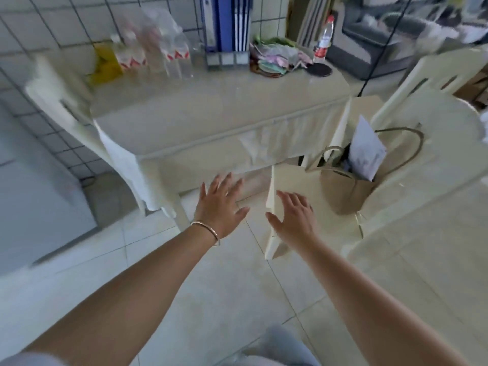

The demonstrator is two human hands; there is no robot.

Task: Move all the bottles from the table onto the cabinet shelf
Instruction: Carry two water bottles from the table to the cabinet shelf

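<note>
Both hands are extended forward, palms down and fingers spread, holding nothing. Left hand (220, 206), with a thin bangle (208, 229) at the wrist, hovers over the tiled floor (224, 291) just before the front edge of the bench (211, 109). Right hand (293, 219) hovers beside it, in front of a cream chair (272, 215) that stands between the bench and the person.

Bottles occupy the far side of the bench, against the tiled wall. At far left, a cluster of clear bottles (163, 55) with red-and-white labels stands partly under a transparent plastic bag; motion blur prevents a count. At far right, a single bottle (324, 39) with a red cap and red label stands upright near the bench corner, just behind a dark round disc (319, 69).

Between the two groups stand blue file binders (225, 22) in a rack and a heap of crumpled wrappers (274, 56). A second chair at right carries a beige handbag (346, 188) with a white sheet protruding. No cabinet shelf can be identified in this view.
</note>
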